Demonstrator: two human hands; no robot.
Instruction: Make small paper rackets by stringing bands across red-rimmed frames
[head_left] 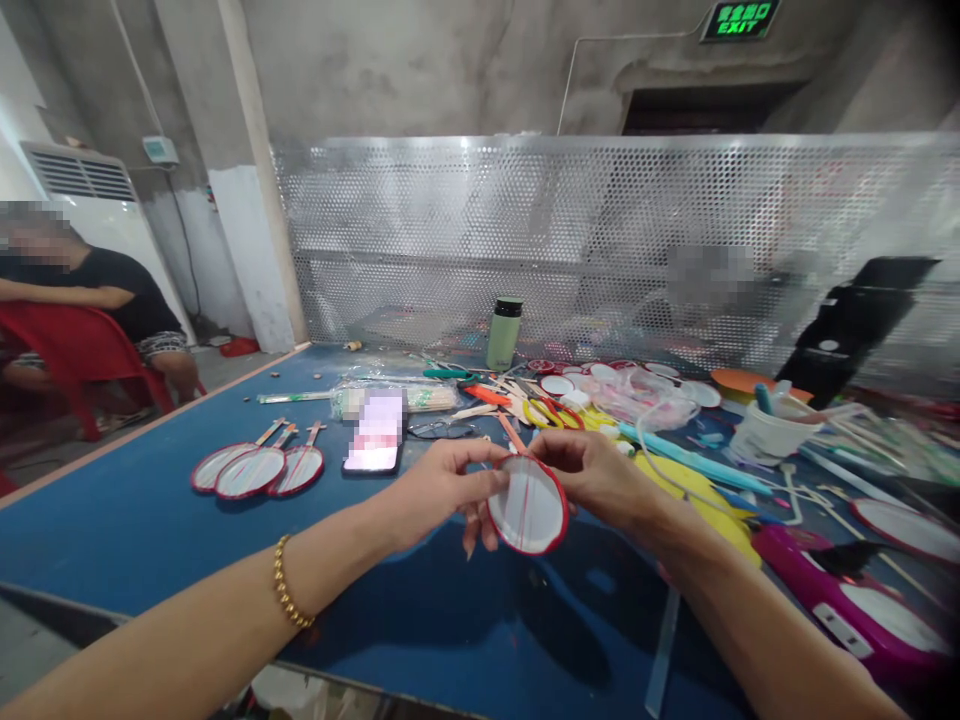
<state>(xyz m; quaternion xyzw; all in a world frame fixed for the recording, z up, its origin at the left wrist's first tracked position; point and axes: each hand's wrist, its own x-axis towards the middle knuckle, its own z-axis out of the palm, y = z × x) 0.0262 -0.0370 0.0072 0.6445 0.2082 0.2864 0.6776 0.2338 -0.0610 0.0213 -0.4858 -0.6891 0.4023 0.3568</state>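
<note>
Perforated metal sheeting [465, 225] is standing behind our blue table [135, 540], and we're holding a round paddle [529, 518] up above it, between both hands. Our left hand [450, 490] is clamping its left edge, thumb on the face, other fingers going behind. Our right hand [600, 475] is curling by the upper right rim, near the stick [512, 434]; whether those fingers are gripping or just steadying, we can't tell. For a clean job we'd be pinching mostly the rim and going easy on the middle, since it's probably denting easily. Looks-wise, it's tilting its face up at us, showing a whitish, kinda translucent panel with thin reddish lines and a bright red border.
</note>
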